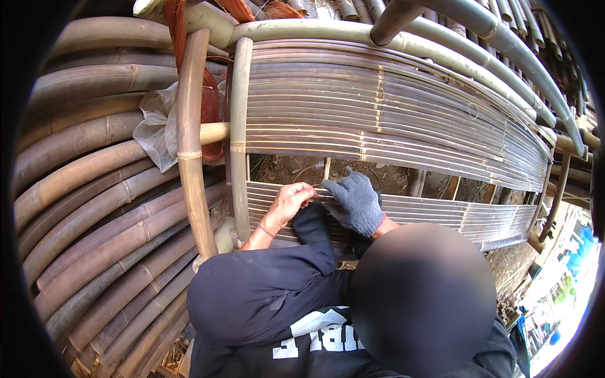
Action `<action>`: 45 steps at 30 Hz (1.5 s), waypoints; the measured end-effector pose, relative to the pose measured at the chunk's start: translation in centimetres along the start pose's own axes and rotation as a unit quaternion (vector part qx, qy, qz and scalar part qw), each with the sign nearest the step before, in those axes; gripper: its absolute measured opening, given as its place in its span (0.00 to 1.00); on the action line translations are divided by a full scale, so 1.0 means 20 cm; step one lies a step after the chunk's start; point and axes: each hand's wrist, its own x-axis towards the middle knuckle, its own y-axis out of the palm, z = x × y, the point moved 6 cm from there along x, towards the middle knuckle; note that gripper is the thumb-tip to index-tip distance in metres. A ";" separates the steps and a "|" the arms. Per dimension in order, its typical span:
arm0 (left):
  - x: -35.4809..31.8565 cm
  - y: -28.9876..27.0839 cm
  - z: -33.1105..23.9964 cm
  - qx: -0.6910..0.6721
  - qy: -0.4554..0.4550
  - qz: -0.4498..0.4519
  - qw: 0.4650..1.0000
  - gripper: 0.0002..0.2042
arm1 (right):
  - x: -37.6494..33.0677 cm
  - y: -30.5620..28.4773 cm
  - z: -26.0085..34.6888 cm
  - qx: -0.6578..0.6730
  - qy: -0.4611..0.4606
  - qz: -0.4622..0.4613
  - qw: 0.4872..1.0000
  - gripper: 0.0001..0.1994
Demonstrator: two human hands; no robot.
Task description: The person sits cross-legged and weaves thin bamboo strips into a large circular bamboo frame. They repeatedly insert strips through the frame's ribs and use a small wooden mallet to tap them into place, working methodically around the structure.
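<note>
Right hand (357, 205) at left-to-right bamboo slats (435, 214)

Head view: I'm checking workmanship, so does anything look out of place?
Yes: the otherwise close-set slats part widely at mid-picture, baring the ground. Crumpled plastic also looks stray, lying on the bamboo poles at left.

Stacked brown bamboo poles (82, 170) fill left side, crumpled translucent plastic sheet (157, 120) lying on them. Orange-red strip (175, 28) near it. Second pole pile (524, 20) upper right; bright blue material (586, 255) far right.
</note>
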 end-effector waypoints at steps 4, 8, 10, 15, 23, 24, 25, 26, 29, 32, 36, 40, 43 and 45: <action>-0.01 0.03 -0.01 0.023 0.003 0.026 0.999 0.09 | 0.03 0.02 0.02 -0.080 -0.083 0.009 0.993 0.10; 0.00 -0.02 -0.01 0.015 -0.028 -0.044 0.999 0.11 | -0.18 -0.06 -0.09 0.115 -0.004 0.069 0.991 0.11; 0.01 -0.09 -0.01 0.012 -0.038 -0.102 0.994 0.11 | -0.44 -0.20 -0.14 0.162 0.015 0.058 0.985 0.09; 0.11 -0.14 -0.02 0.138 -0.030 -0.074 0.987 0.13 | -1.62 -0.66 -0.56 0.387 0.551 -0.098 0.733 0.10; 0.31 -0.01 -0.07 0.200 0.031 0.030 0.979 0.30 | -2.51 -0.82 -0.78 -0.269 0.576 0.580 0.509 0.13; 0.31 0.01 -0.05 0.146 -0.005 0.054 0.988 0.35 | -2.33 -0.75 -0.78 -0.308 0.518 0.586 0.542 0.13; 0.32 0.02 -0.04 0.127 -0.026 0.081 0.988 0.39 | -2.04 -0.69 -0.78 -0.344 0.476 0.501 0.635 0.13; 0.33 0.04 -0.03 0.108 -0.052 0.118 0.986 0.43 | -1.68 -0.68 -0.73 -0.305 0.452 0.265 0.795 0.16; 0.35 0.03 -0.01 0.137 -0.104 0.155 0.973 0.55 | -0.75 -0.51 -0.39 -0.188 0.187 -0.076 0.961 0.20; 0.38 0.02 0.02 0.159 -0.100 0.153 0.970 0.55 | -0.16 -0.22 -0.10 -0.147 0.040 0.076 0.985 0.16; 0.40 0.01 0.03 0.246 -0.074 0.135 0.957 0.51 | 0.08 0.10 0.02 -0.251 -0.003 0.260 0.932 0.10; 0.33 0.03 -0.01 0.331 0.052 0.083 0.939 0.34 | 0.10 0.09 -0.01 -0.115 -0.049 0.217 0.968 0.06; 0.19 0.00 -0.01 0.525 0.121 -0.004 0.842 0.22 | 0.13 0.06 -0.11 0.368 0.179 0.190 0.893 0.08; 0.12 -0.01 0.01 0.591 0.143 -0.019 0.794 0.18 | 0.23 -0.09 -0.04 0.357 -0.014 0.090 0.930 0.13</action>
